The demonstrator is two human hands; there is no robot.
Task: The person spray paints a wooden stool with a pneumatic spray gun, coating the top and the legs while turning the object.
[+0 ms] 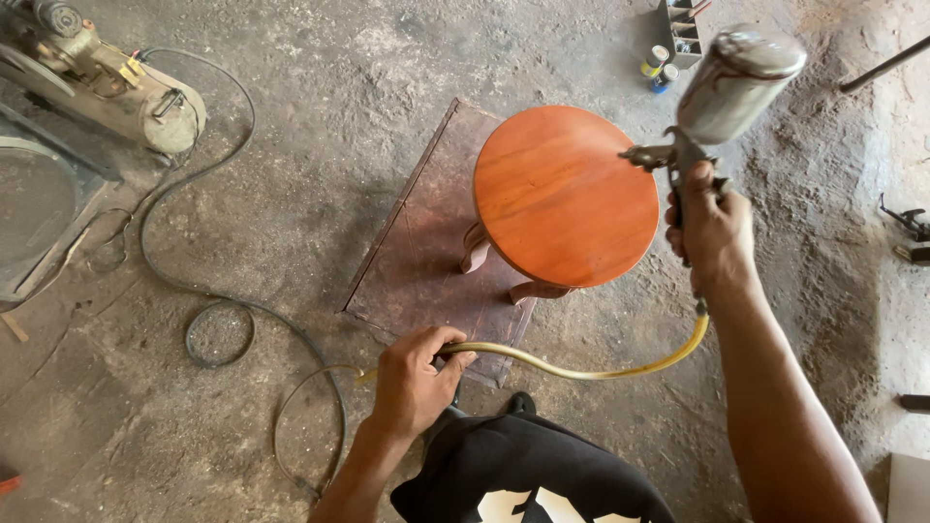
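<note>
A round reddish-orange wooden stool [565, 194] stands on a dark brown board [426, 252] on the dirt floor. My right hand [712, 230] grips the handle of a metal spray gun [722, 97], whose silver cup sits above the hand; the nozzle points left at the stool's right edge. A yellowish air hose [581, 370] runs from the gun's base in a curve down and left. My left hand [415, 381] is closed around that hose near the board's front corner.
An air compressor [107, 82] sits at the top left, with a dark hose [194, 291] looping across the floor. Small cans and a rack [670, 48] stand behind the stool. Tools lie at the right edge [911, 232]. My dark clothing fills the bottom centre.
</note>
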